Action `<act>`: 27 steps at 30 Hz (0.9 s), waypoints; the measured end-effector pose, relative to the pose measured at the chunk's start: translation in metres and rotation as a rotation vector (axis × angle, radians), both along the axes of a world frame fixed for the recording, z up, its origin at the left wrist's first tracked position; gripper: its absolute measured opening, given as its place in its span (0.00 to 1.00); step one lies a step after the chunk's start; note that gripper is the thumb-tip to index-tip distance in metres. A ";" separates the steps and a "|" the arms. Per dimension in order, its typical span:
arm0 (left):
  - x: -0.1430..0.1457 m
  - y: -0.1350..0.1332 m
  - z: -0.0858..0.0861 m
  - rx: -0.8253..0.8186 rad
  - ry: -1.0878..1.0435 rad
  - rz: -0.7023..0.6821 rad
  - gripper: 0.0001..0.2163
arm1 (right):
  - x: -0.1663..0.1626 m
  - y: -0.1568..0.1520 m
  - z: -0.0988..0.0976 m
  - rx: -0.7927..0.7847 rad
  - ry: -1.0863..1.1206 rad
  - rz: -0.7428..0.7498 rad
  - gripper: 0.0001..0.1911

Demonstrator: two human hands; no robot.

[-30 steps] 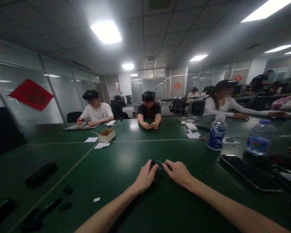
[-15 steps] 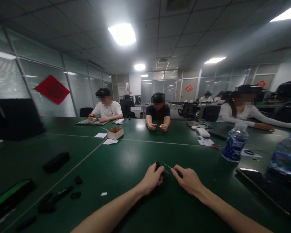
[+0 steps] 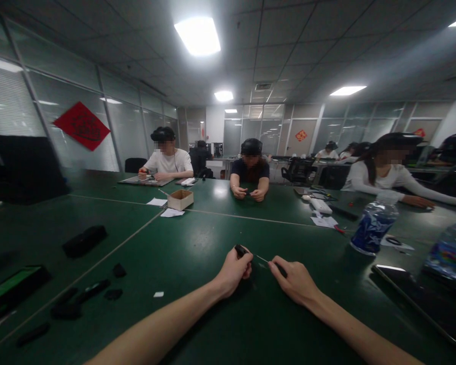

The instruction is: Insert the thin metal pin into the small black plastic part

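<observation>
My left hand (image 3: 232,272) is closed around a small black part (image 3: 242,250), whose top end shows above the fingers; the rest is hidden in the grip. Across a short gap, my right hand (image 3: 297,279) is closed on a screwdriver (image 3: 261,258) with a dark handle. Its thin metal shaft points left and slightly up, the tip close to my left hand. Whether the tip touches the black part I cannot tell. Both hands are low over the green table (image 3: 209,248).
Several black pieces (image 3: 93,290) and a white scrap (image 3: 158,294) lie to the left, beside a black case (image 3: 84,241). A cardboard box (image 3: 180,199) stands further off. On the right are a phone (image 3: 421,299) and two bottles (image 3: 373,225). Other people sit around the table.
My left hand has shifted slightly left and turned, showing more of the black part. The screwdriver shaft still points toward it. The camera view has tilted down slightly.
</observation>
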State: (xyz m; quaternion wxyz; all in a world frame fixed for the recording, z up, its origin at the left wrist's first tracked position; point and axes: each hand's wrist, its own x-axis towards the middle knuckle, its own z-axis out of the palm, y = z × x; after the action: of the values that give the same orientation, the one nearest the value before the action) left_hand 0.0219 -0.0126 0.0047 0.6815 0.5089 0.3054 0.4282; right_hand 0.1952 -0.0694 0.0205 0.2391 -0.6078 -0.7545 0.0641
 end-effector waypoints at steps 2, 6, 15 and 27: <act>-0.001 0.000 0.000 0.030 0.019 -0.007 0.10 | -0.001 -0.001 0.001 -0.004 0.006 0.010 0.23; -0.001 -0.001 0.000 0.053 0.047 0.002 0.09 | -0.001 -0.001 0.002 0.011 -0.003 0.025 0.23; -0.004 -0.004 0.004 0.031 0.070 -0.020 0.13 | 0.001 -0.002 0.003 0.041 0.021 0.053 0.21; -0.009 -0.008 0.012 0.017 0.001 -0.113 0.17 | 0.007 -0.003 0.000 0.109 0.098 0.144 0.21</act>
State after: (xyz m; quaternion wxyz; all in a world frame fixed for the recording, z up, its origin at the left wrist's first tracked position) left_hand 0.0129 -0.0205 0.0169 0.7000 0.5313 0.2731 0.3913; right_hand 0.2017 -0.0724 0.0202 0.3035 -0.5343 -0.7859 0.0696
